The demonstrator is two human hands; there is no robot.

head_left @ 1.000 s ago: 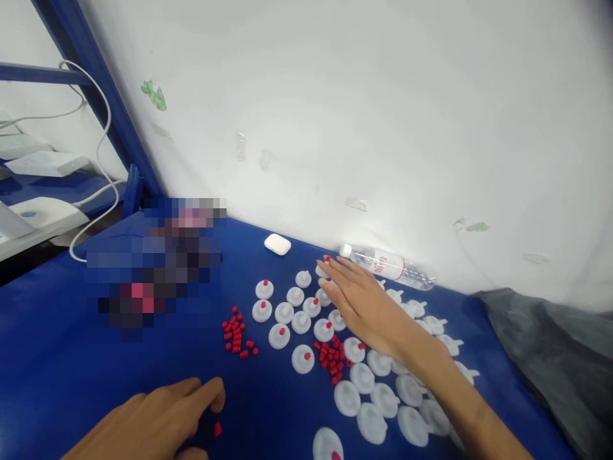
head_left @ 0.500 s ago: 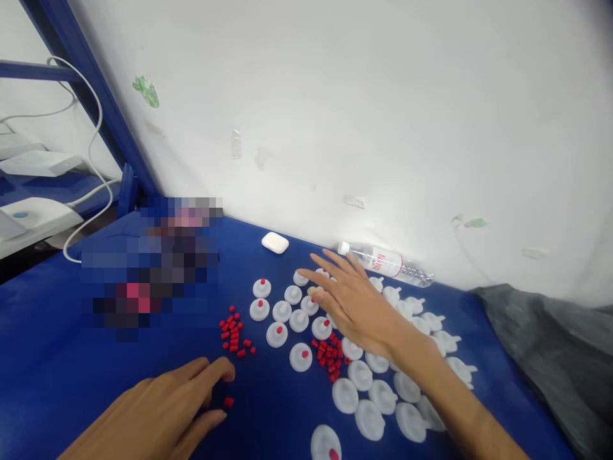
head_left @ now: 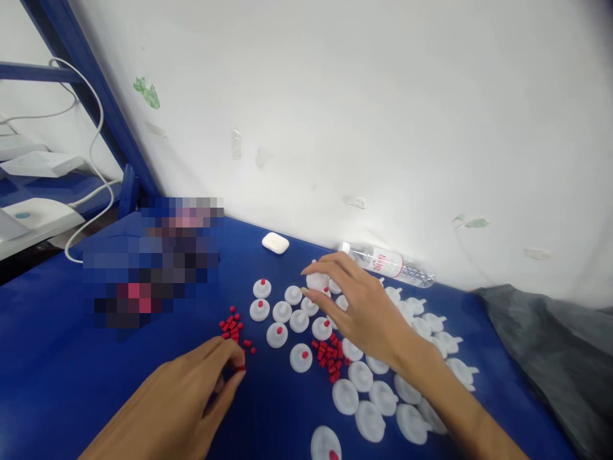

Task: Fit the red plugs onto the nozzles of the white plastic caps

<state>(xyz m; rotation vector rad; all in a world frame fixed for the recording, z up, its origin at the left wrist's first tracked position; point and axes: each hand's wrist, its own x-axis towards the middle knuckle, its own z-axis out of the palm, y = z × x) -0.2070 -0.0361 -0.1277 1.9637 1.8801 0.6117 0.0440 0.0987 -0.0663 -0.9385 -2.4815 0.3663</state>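
Note:
Between the thumb and forefinger of my left hand point(head_left: 196, 390) is a small red cap point(head_left: 241, 368), mostly covered by the fingertips. My right hand point(head_left: 359, 300) pinches a white plastic disc point(head_left: 317, 280) with a small nozzle, tilted up off the table. Beside my left fingers lies a loose pile of red caps point(head_left: 233, 324); a second pile of red caps point(head_left: 330, 358) is below my right hand. Several white discs around it carry a red piece at the centre, such as the near disc point(head_left: 301, 359). Plain white discs point(head_left: 370, 420) spread under and beyond my right forearm.
A clear bottle point(head_left: 387, 262) lies along the wall, with a white oval case point(head_left: 275, 243) to its left. Dark grey cloth point(head_left: 560, 358) covers the right side of the blue table point(head_left: 268, 415). A blurred patch hides the left back; white devices point(head_left: 38, 217) stand beyond.
My left hand has moved up and right, and its fingers have closed on a red cap. My right fingers have closed on a white disc and raised it.

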